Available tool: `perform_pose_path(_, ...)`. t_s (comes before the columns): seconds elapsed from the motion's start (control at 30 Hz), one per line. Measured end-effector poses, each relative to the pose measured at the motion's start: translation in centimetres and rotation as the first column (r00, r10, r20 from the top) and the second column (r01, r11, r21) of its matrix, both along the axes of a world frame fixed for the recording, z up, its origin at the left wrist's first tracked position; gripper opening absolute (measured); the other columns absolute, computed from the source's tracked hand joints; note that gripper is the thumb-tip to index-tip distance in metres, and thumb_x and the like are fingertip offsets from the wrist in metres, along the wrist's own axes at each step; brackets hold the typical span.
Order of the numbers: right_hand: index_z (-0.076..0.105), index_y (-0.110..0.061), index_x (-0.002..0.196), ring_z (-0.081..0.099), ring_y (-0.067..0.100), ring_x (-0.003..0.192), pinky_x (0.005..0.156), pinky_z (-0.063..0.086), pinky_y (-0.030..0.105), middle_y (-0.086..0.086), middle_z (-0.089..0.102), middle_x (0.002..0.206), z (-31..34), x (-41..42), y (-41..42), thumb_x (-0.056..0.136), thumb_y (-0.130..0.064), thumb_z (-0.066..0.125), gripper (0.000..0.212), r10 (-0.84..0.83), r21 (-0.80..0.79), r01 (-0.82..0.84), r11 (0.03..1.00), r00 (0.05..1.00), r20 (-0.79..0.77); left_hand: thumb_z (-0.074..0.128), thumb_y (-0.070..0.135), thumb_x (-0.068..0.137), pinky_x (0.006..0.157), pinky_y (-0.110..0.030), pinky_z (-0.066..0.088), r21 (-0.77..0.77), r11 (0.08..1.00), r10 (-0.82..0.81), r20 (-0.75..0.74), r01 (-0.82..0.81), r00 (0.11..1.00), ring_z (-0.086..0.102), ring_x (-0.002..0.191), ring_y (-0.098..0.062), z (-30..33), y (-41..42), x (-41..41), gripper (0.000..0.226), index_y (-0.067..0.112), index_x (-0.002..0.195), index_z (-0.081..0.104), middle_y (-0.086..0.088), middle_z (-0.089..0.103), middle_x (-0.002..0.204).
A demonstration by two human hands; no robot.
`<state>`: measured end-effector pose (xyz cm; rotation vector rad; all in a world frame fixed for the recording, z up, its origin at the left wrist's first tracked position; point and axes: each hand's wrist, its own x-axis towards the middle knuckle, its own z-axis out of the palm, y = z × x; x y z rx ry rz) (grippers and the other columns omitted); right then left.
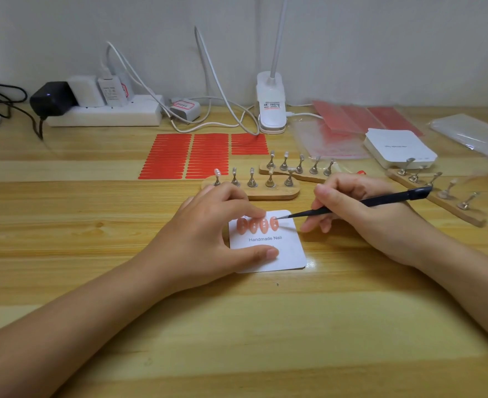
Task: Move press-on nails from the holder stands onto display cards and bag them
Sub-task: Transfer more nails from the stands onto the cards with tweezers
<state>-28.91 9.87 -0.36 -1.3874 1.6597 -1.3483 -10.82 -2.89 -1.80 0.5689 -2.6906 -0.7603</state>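
On the bench (pixel 265 326), the left hand (pixel 208 239) pins the display card (pixel 290 254) with thumb and fingers, while the right hand (pixel 360 208) grips black tweezers (pixel 352 203) whose tip touches the rightmost of four pink nails (pixel 274 223)

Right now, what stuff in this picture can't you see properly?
All in the head view:
- Display card: the left hand covers its left part and the nails' top ends.
- Tweezers: the right hand hides their middle.
- Labels on the plugs: too small to read.
- Clear bags: blurred, cut off by the right edge.
- Lamp: its head is cut off at the top.
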Motion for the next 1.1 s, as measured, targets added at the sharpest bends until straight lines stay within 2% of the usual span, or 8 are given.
perform_pose_path(0.13,0.056,-0.009,0.071,0.061,0.006,0.055,0.058,0.048,0.013,0.001,0.072,0.067,0.0,0.1,-0.1,0.079,-0.031,0.051,0.024,0.000,0.014,0.001,1.000,0.999,-0.037,0.046,0.075,0.058,0.095,-0.034,0.037,-0.001,1.000,0.002,0.006,-0.002,1.000,0.042,0.105,-0.004,0.0,0.0,0.0,0.069,0.035,0.112,0.062,0.022,0.045,0.104)
perform_pose_path(0.63,0.055,-0.007,0.070,0.063,0.007,0.055,0.059,0.049,0.013,-0.001,0.073,0.068,0.1,0.1,0.0,0.080,-0.031,0.050,0.027,0.003,0.034,0.000,0.999,0.995,-0.097,0.047,0.075,0.058,0.094,-0.035,0.037,0.008,1.000,0.007,0.004,-0.007,1.000,0.043,0.106,-0.005,0.1,0.0,0.0,0.069,0.034,0.111,0.063,0.021,0.045,0.104)
perform_pose_path(0.77,0.057,-0.010,0.074,0.062,0.011,0.057,0.059,0.050,0.016,0.004,0.073,0.069,-0.1,0.2,0.1,0.081,-0.033,0.048,0.025,-0.023,-0.055,0.023,0.998,1.000,0.001,0.047,0.075,0.058,0.094,-0.035,0.037,0.015,1.000,0.003,-0.003,-0.003,1.000,0.043,0.105,-0.005,0.0,0.0,0.0,0.068,0.035,0.111,0.063,0.020,0.046,0.104)
perform_pose_path(0.87,0.061,-0.019,0.089,0.065,0.018,0.060,0.062,0.054,0.025,0.006,0.074,0.079,-0.1,0.2,0.2,0.082,-0.047,0.037,0.037,-0.073,-0.144,0.086,0.986,0.993,0.095,0.046,0.075,0.058,0.095,-0.035,0.037,0.006,1.000,0.000,0.010,-0.001,1.000,0.042,0.105,-0.004,0.0,0.0,0.0,0.069,0.035,0.111,0.062,0.020,0.046,0.104)
perform_pose_path(0.93,0.064,-0.017,0.085,0.065,0.018,0.058,0.061,0.052,0.028,0.007,0.073,0.077,-0.2,0.4,0.1,0.087,-0.050,0.042,0.040,-0.097,-0.182,0.092,0.979,0.995,-0.019,0.045,0.075,0.058,0.095,-0.036,0.037,0.002,1.000,-0.001,0.009,0.001,1.000,0.042,0.105,-0.005,0.0,0.0,0.0,0.069,0.034,0.112,0.062,0.019,0.046,0.104)
perform_pose_path(1.0,0.064,-0.012,0.078,0.064,0.013,0.065,0.064,0.050,0.023,0.004,0.069,0.074,-0.5,0.8,-0.2,0.085,-0.039,0.063,0.028,-0.121,-0.220,0.051,0.974,0.940,-0.319,0.046,0.074,0.059,0.094,-0.037,0.037,-0.001,1.000,-0.004,0.000,0.004,1.000,0.043,0.103,-0.006,0.0,0.0,0.0,0.068,0.034,0.112,0.063,0.016,0.048,0.103)
perform_pose_path(1.07,0.058,-0.023,0.079,0.063,0.011,0.078,0.072,0.050,0.025,-0.001,0.069,0.083,-0.9,1.3,-0.6,0.076,-0.026,0.075,0.017,-0.114,-0.208,0.002,0.978,0.841,-0.529,0.047,0.073,0.060,0.092,-0.038,0.038,0.002,1.000,-0.011,-0.012,0.011,1.000,0.044,0.102,-0.008,0.0,0.1,0.0,0.065,0.035,0.111,0.063,0.014,0.049,0.102)
perform_pose_path(1.1,0.053,-0.031,0.081,0.063,0.013,0.083,0.075,0.051,0.032,-0.002,0.068,0.086,-1.2,1.6,-0.8,0.075,-0.022,0.076,0.025,-0.093,-0.184,-0.017,0.983,0.816,-0.570,0.047,0.072,0.061,0.091,-0.038,0.039,0.003,1.000,-0.018,-0.017,0.018,1.000,0.045,0.101,-0.009,0.1,0.2,0.0,0.062,0.037,0.110,0.062,0.013,0.049,0.101)
